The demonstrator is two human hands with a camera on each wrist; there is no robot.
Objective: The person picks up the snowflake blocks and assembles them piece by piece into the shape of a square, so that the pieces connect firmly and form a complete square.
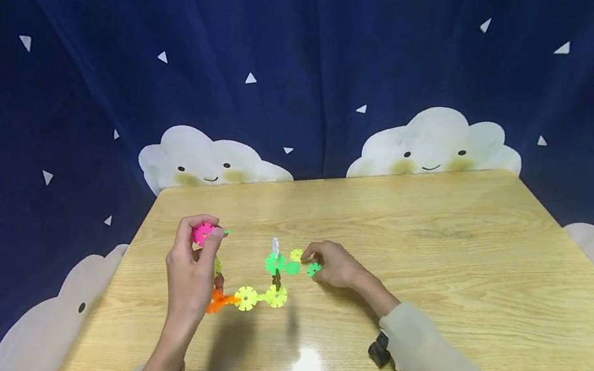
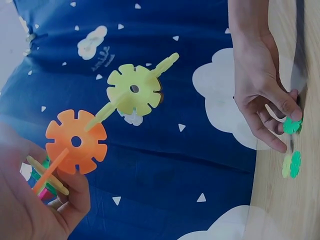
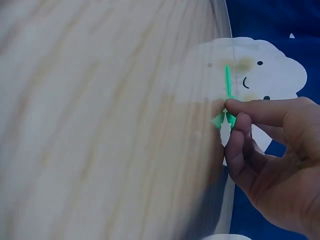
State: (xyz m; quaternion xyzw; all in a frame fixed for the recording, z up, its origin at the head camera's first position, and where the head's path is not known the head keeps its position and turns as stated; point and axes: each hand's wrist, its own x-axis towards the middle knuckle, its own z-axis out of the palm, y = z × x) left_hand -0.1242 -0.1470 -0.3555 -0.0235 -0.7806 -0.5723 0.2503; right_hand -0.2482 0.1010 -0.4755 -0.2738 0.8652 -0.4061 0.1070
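Observation:
My left hand (image 1: 190,273) grips one end of a chain of slotted plastic snowflake discs, held above the table. A pink disc (image 1: 202,234) sits between its thumb and fingers. From there the chain runs through an orange disc (image 2: 76,142) and yellow discs (image 2: 134,89) to a brown piece (image 1: 277,279), a green disc (image 1: 275,264) and a white disc (image 1: 275,246). My right hand (image 1: 339,266) pinches a small green disc (image 2: 292,125) near the tabletop. Beyond its fingertips are another green disc (image 2: 296,164) and a yellow one (image 2: 286,166). Fingers partly hide the chain's left end.
The wooden table (image 1: 440,251) stretches away to the right. Behind it hangs a dark blue curtain (image 1: 321,50) with white triangles and cloud figures (image 1: 442,141). Black cameras (image 1: 379,350) are strapped at both wrists. Light glares on the near tabletop.

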